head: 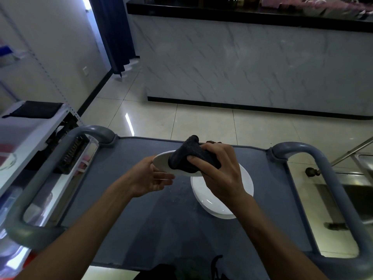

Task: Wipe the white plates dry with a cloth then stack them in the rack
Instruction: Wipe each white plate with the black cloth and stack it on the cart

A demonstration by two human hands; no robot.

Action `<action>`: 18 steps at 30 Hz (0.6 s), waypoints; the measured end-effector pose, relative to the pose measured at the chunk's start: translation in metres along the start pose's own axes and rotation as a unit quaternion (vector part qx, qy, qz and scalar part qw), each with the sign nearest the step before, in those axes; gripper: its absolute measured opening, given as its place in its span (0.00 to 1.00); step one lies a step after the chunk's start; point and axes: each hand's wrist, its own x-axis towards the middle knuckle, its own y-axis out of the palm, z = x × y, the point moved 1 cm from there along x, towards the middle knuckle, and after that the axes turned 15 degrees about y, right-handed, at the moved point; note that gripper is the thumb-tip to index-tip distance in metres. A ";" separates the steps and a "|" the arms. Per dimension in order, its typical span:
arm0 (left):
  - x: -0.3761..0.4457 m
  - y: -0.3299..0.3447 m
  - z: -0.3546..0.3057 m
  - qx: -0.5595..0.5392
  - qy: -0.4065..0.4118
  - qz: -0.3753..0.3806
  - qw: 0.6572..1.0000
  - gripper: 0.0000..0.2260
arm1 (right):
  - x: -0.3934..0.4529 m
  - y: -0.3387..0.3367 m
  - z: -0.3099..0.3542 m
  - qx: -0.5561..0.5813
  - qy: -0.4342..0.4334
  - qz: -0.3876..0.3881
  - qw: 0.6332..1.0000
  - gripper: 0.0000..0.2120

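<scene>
Above the grey cart top, my left hand point(150, 177) holds a white plate point(161, 161) tilted by its near-left rim, fingers underneath. A dark cloth point(191, 156) is bunched in my right hand point(220, 174) and pressed onto the plate's upper face. Below my right hand, a stack of white plates point(224, 199) lies flat on the cart, partly hidden by the wrist. A dark slotted rack point(70, 153) sits to the left, beyond the cart's left handle.
The grey cart top point(161, 229) has a looped handle on the left point(40, 178) and on the right point(327, 178). A white shelf with a black mat point(34, 112) stands at far left. A steel sink point(359, 199) is at right. A marble-fronted counter point(252, 67) lies ahead across tiled floor.
</scene>
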 end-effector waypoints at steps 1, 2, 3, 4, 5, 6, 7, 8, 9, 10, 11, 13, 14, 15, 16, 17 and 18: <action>0.000 -0.001 0.000 0.003 -0.002 0.004 1.000 0.22 | -0.001 0.000 0.000 0.000 -0.002 0.000 1.000 0.16; 0.000 -0.001 0.000 -0.001 -0.001 0.004 1.000 0.21 | -0.002 0.000 0.000 0.001 -0.004 -0.001 1.000 0.16; -0.001 -0.001 -0.001 -0.011 0.002 -0.001 1.000 0.19 | -0.003 0.001 0.000 0.002 -0.003 -0.002 1.000 0.16; -0.001 0.000 0.000 -0.028 0.007 -0.010 1.000 0.17 | -0.004 0.001 0.000 0.004 -0.002 -0.003 1.000 0.15; -0.001 0.001 0.000 -0.050 0.015 -0.021 0.998 0.15 | -0.005 0.002 0.000 0.006 -0.002 -0.005 1.000 0.15; 0.000 0.002 0.000 -0.081 0.029 -0.034 0.996 0.14 | -0.005 0.003 0.000 0.008 -0.003 -0.007 1.000 0.15; 0.000 0.004 0.000 -0.115 0.046 -0.045 0.991 0.14 | -0.005 0.004 -0.001 0.011 -0.005 -0.008 1.000 0.16; 0.000 0.005 -0.001 -0.147 0.061 -0.050 0.986 0.15 | -0.006 0.005 -0.001 0.014 -0.009 -0.008 1.000 0.17; 0.000 0.007 -0.002 -0.173 0.072 -0.048 0.981 0.16 | -0.007 0.006 -0.001 0.017 -0.013 -0.006 1.000 0.17; 0.000 0.009 -0.003 -0.197 0.078 -0.045 0.976 0.16 | -0.008 0.006 -0.002 0.017 -0.017 -0.002 1.000 0.17; 0.000 0.009 -0.004 -0.218 0.081 -0.044 0.972 0.17 | -0.010 0.006 -0.003 0.015 -0.020 0.003 1.000 0.17; 0.001 0.009 -0.005 -0.244 0.078 -0.057 0.965 0.17 | -0.014 0.005 -0.006 0.012 -0.028 0.016 0.999 0.17; 0.002 0.009 -0.006 -0.249 0.075 -0.072 0.963 0.18 | -0.015 0.005 -0.008 0.014 -0.031 0.021 0.999 0.17; 0.005 0.008 -0.007 -0.255 0.076 -0.089 0.960 0.18 | -0.017 0.004 -0.009 0.016 -0.035 0.027 0.999 0.17; 0.006 0.007 -0.007 -0.261 0.080 -0.103 0.956 0.20 | -0.018 0.004 -0.010 0.017 -0.038 0.034 0.999 0.17; 0.009 0.006 -0.008 -0.265 0.084 -0.113 0.954 0.20 | -0.020 0.003 -0.011 0.017 -0.039 0.043 0.998 0.17; 0.010 0.005 -0.009 -0.267 0.088 -0.115 0.953 0.21 | -0.021 0.002 -0.012 0.018 -0.037 0.053 0.998 0.17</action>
